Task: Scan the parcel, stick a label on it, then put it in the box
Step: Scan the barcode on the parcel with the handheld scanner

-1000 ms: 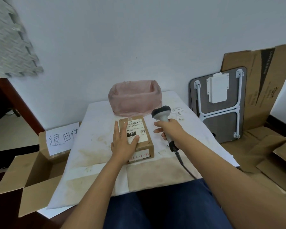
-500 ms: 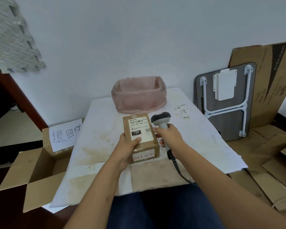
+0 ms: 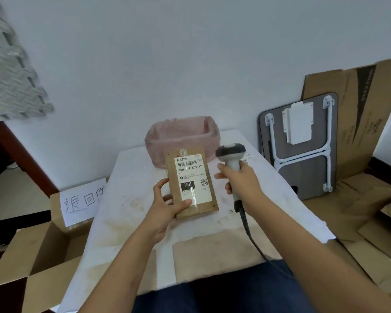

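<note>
At nine o'clock of the table stands an open brown cardboard box (image 3: 38,251), flaps spread, with a white paper sheet bearing handwritten characters (image 3: 84,201) fixed to its far wall. The white cloth-covered table (image 3: 131,222), stained in patches, fills the centre. Above it the left hand (image 3: 165,207) grasps a flat brown cardboard parcel (image 3: 191,182) by its lower left corner, thumb pressed across the front and fingers behind, holding it upright off the table with its white printed shipping label (image 3: 192,178) facing the camera. At twelve o'clock of the parcel, partly hidden by it, sits a pink plastic-lined bin (image 3: 182,137) on the table's far edge. At three o'clock of the parcel, just beside it, the right hand (image 3: 240,179) is clenched around the handle of a grey and black handheld barcode scanner (image 3: 231,154), whose black cable (image 3: 250,236) trails toward the lap. Further right, a folded grey table with white legs (image 3: 299,147) leans on the wall, flattened brown cardboard sheets (image 3: 361,114) behind and below it.
</note>
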Action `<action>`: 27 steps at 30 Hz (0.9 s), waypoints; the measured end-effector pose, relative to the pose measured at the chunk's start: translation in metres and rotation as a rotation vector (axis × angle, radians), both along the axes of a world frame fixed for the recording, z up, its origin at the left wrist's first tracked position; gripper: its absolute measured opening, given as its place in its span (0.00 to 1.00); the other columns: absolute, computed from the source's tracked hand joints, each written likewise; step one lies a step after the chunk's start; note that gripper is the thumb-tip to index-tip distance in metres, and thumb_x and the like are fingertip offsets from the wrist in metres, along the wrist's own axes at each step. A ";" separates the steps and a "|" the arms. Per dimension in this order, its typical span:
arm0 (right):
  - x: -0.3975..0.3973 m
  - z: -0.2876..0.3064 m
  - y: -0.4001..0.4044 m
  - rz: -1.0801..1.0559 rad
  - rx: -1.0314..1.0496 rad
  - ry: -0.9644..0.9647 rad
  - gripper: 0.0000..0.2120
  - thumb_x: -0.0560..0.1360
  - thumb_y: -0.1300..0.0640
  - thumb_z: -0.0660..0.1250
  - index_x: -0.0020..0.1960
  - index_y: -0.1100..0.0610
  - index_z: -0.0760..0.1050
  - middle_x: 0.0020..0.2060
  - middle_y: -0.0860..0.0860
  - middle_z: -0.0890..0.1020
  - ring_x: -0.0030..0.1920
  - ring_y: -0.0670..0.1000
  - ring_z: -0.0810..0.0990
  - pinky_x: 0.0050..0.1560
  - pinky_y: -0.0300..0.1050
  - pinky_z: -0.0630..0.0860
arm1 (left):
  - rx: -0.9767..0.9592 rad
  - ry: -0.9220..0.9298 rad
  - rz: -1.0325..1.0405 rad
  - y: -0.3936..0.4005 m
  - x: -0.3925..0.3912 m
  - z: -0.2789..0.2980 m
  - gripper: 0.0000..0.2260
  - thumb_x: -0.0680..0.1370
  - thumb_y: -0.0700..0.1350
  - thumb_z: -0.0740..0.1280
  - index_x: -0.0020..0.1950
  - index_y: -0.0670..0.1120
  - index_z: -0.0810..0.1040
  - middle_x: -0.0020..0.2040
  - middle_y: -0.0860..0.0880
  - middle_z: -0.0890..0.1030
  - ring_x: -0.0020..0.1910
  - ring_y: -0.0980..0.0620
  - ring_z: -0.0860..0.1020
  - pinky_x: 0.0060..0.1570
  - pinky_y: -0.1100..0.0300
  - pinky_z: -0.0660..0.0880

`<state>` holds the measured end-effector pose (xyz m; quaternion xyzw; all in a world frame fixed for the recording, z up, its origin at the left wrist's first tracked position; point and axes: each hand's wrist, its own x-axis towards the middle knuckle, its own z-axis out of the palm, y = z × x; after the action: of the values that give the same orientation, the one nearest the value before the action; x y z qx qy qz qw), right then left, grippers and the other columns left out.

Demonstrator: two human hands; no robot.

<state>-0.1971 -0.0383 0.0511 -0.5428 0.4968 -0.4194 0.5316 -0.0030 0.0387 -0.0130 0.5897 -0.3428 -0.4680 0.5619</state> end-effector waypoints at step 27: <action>0.004 -0.025 0.055 0.078 -0.172 0.083 0.09 0.73 0.54 0.72 0.39 0.58 0.76 0.18 0.41 0.76 0.22 0.41 0.76 0.25 0.30 0.70 | -0.148 -0.178 -0.067 -0.036 -0.016 -0.018 0.46 0.73 0.39 0.74 0.78 0.63 0.48 0.71 0.52 0.67 0.63 0.55 0.75 0.53 0.56 0.80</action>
<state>-0.1932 0.0169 0.0264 -0.6222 0.4593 -0.4165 0.4779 -0.0186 0.0027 -0.0309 0.5740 -0.4444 -0.4056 0.5554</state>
